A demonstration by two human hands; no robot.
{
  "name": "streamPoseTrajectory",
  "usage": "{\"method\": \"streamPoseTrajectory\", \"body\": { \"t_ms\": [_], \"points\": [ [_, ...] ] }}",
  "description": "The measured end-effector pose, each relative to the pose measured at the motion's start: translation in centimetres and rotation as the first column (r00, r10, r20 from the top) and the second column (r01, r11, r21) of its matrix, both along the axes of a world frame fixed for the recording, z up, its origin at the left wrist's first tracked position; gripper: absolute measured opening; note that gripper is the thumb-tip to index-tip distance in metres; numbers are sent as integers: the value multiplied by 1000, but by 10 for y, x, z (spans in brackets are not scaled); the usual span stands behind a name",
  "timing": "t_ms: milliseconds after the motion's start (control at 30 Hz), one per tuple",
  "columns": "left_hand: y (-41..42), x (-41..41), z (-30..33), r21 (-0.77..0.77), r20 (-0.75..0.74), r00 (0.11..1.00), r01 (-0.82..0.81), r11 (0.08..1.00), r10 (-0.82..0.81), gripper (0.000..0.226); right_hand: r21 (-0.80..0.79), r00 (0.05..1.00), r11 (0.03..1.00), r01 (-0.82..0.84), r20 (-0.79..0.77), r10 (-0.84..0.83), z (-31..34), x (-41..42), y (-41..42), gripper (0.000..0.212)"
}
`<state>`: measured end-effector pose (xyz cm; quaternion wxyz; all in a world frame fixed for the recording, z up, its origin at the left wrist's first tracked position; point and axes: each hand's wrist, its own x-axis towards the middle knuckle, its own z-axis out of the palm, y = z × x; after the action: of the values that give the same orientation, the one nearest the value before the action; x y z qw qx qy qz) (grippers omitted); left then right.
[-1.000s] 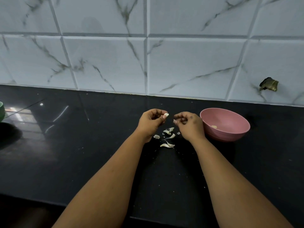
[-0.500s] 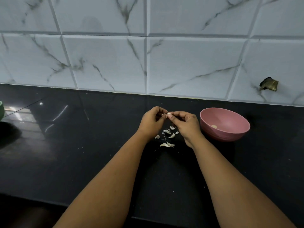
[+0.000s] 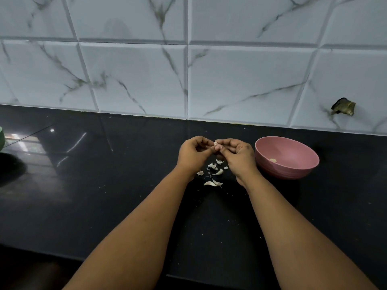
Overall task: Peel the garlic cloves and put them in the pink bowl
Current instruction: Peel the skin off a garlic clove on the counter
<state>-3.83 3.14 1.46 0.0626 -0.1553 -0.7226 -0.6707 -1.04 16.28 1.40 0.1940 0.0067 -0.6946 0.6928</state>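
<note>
both hands are held together above a black countertop (image 3: pixel 125 206), fingertips meeting. a garlic clove (image 3: pixel 217 145) is pinched between them: the left hand (image 3: pixel 193 154) is curled around it from the left, the right hand (image 3: pixel 236 155) is curled onto it from the right. only a small pale part of the clove is seen between the fingertips; how much skin remains on it cannot be told.

loose garlic skins (image 3: pixel 215 172) are scattered on the countertop directly below the hands, between the two wrists. several small pale flakes and two longer curved pieces are noted, the nearest curved piece lying closest to the camera.

the pink bowl (image 3: pixel 297 170) is standing upright on the countertop just beside the right hand, on its right side, apparently not touched by it. one small pale piece, taken to be a peeled clove (image 3: pixel 272 160), is seen lying inside on the bowl's floor.

white marble-pattern wall tiles (image 3: pixel 136 76) are recorded behind the countertop. a dark broken patch (image 3: pixel 343 106) is seen in the tile at far right. a green object (image 3: pixel 1 139) is cut off by the left edge of the view.
</note>
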Motion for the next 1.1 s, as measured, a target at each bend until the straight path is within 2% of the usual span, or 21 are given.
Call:
{"method": "streamPoseTrajectory", "body": {
  "t_ms": [133,333,467,633,800,1000,1067,1100],
  "points": [
    [-2,1,2,93,61,997,50,994,-56,12,-65,998,996,-66,-9,66,0,0,0,15],
    [-3,4,6,94,35,994,100,991,-103,9,-345,972,914,-215,16,235,3,4,7,14],
    [2,5,3,53,7,999,45,998,-45,5,-334,978,923,-192,12,207,1,4,4,15],
    [7,5,2,58,-11,1000,-25,998,25,13,-386,988,910,-149,-16,155,2,6,-5,15],
    [9,7,3,121,3,1000,20,992,-20,12,-492,984,854,-167,-26,177,4,7,-3,14],
    [9,5,1,105,84,994,67,992,-76,8,-188,997,982,-18,72,32,-1,-3,-6,15],
    [8,2,0,72,127,990,46,996,-55,12,43,991,994,96,94,-99,-4,-8,-1,16],
    [7,1,-1,28,144,989,24,999,-28,15,205,982,967,151,78,-170,-5,-9,3,14]
  ]
}}
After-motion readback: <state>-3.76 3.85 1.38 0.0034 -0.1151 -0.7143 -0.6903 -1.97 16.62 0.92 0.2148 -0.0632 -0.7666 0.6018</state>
